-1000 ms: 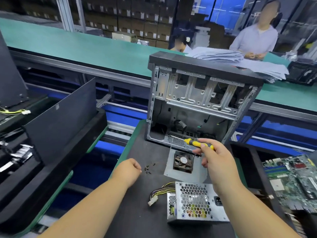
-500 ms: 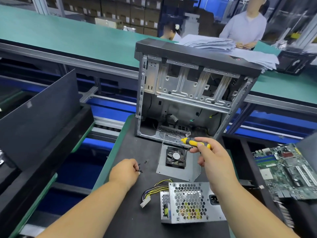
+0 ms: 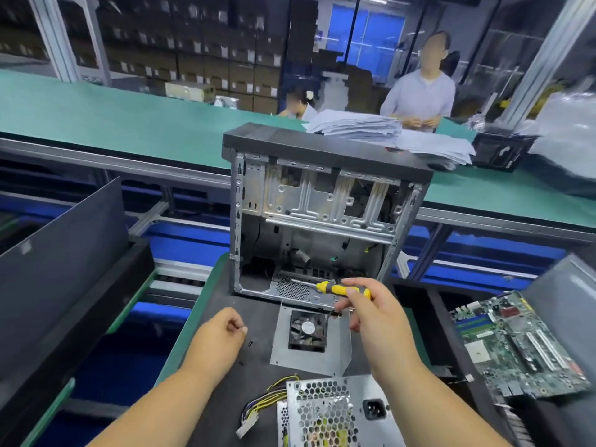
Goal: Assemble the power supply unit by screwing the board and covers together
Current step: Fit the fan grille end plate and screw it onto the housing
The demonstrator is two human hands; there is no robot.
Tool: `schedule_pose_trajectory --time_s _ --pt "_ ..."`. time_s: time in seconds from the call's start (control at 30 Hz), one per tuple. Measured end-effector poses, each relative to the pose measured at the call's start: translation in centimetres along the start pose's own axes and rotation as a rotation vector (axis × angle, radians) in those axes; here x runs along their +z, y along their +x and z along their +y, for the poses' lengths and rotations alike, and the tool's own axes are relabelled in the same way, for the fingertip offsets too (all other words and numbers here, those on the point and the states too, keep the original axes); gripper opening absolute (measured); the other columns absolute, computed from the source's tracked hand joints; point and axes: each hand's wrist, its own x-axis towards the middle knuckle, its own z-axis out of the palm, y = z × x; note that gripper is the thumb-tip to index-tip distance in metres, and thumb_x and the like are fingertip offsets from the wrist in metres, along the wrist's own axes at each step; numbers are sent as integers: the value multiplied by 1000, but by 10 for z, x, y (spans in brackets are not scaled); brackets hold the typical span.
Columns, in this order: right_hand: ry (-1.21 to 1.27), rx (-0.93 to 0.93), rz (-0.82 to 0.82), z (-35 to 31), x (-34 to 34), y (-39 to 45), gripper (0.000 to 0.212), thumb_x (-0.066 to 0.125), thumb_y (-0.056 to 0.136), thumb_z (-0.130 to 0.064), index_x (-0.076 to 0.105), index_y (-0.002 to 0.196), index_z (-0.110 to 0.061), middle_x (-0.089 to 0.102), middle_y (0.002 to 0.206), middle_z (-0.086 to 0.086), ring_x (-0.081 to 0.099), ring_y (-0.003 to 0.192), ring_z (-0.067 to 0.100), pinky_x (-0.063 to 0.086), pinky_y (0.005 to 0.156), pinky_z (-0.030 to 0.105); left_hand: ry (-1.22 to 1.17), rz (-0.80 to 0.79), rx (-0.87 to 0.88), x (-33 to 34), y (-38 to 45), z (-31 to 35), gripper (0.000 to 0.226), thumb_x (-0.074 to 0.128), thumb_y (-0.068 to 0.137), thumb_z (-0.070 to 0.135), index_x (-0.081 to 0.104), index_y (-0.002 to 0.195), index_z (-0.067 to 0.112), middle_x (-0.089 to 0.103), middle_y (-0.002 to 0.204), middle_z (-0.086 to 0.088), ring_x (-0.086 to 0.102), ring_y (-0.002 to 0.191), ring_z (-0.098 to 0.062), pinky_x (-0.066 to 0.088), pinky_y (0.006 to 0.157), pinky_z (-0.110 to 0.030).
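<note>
Both hands hover over the dark tabletop (image 3: 225, 395). Right hand (image 3: 375, 317) grips a yellow-handled screwdriver (image 3: 342, 289), its shaft pointing left toward the open computer case (image 3: 322, 214) standing upright behind. Left hand (image 3: 219, 337) has its fingers curled in, fingertips together; whether it pinches anything I cannot tell. Two small black screws (image 3: 250, 343) lie loose just beside it. Between the hands sits a grey cover plate (image 3: 311, 356) with a fan (image 3: 308, 330) in it. Nearest the camera lies the perforated power supply unit (image 3: 335, 411), with its wire bundle (image 3: 267, 404) trailing left. A green motherboard (image 3: 516, 343) rests far right
</note>
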Motion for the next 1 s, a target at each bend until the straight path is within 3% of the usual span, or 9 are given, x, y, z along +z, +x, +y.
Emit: schedule_pose_trajectory --time_s 0.17,0.3,0.47,0.8,1.0 --pt "44 -20 -11 -11 -5 -9 20 54 96 -22 69 89 -34 71 75 -1 51 55 8 42 61 30 -208 -25 -2 -12 -4 47 14 71 83 21 61 76 26 63 72 -1 54 64 -12 40 58 -26" --pt "50 -58 -18 -15 -19 -21 21 54 96 -22 68 88 -35 71 74 0 53 55 4 43 60 26 -467 -144 36 -14 -22 82 7 68 88 14 69 84 19 69 72 2 60 66 -9 48 66 -24" --pt "104 -56 5 -15 -47 -34 23 53 98 -23 68 85 -34 68 69 0 51 56 6 41 61 30 -836 -298 -79 -2 -46 112 8 60 95 9 66 92 7 64 73 0 58 63 -6 47 55 -16" --pt "107 -32 7 -6 -95 -56 18 52 98 -24 68 89 -25 68 70 4 47 56 12 39 60 32 -849 -322 -82 36 -82 127 9 64 94 11 72 90 11 69 77 0 62 66 -6 50 60 -18" --pt "108 -45 19 -3 -115 -64 22 52 98 -25 68 84 -32 67 67 2 47 54 11 41 61 31 -785 -329 -94 55 -96 130 17 61 96 14 75 86 14 71 80 -2 63 69 -8 48 62 -21"
